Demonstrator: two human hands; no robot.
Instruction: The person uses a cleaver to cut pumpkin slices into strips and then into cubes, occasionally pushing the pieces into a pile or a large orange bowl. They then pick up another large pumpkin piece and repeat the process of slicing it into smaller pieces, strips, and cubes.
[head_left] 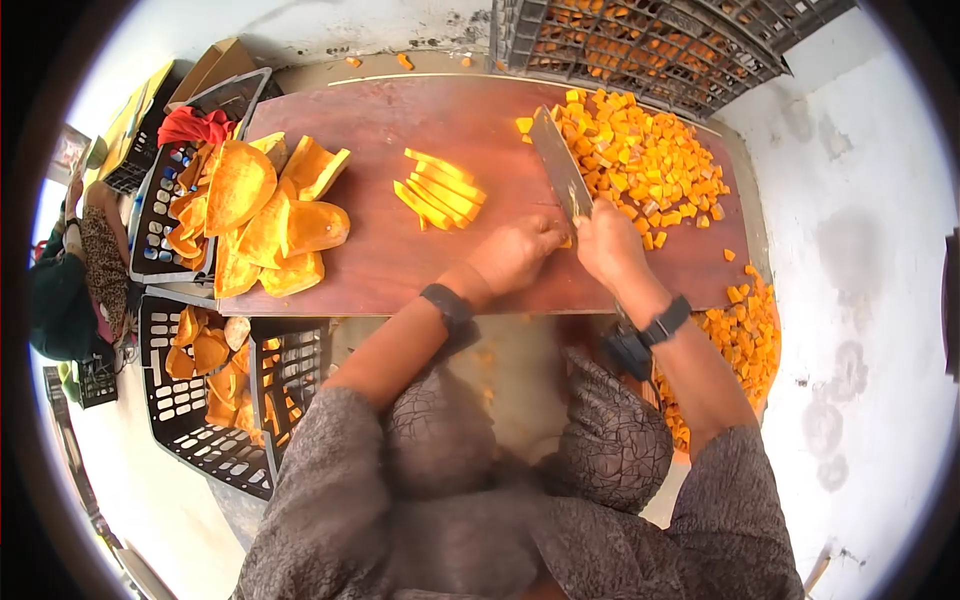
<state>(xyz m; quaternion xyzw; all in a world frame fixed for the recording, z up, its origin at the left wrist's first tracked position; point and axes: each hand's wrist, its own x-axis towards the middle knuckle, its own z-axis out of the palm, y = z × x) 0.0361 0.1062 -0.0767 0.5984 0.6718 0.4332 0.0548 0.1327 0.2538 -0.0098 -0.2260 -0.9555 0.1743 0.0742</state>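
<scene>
My right hand (612,242) is wrapped round the handle of a large knife (562,165), whose blade points up and left beside a pile of orange pumpkin cubes (650,160). Close to its left, my left hand (518,252) has its fingers closed near the knife's heel; a small orange bit shows by the fingertips, and what they hold is too small to make out. Several pumpkin strips (440,190) lie side by side on the reddish board (400,270). Large pumpkin pieces (280,220) are heaped at the board's left end.
Black crates with pumpkin pieces stand left (160,225) and lower left (215,450). More cubes (745,335) lie below the board's right end. Stacked crates (640,60) stand behind, a white wall (860,250) at right. Another person (65,290) sits far left.
</scene>
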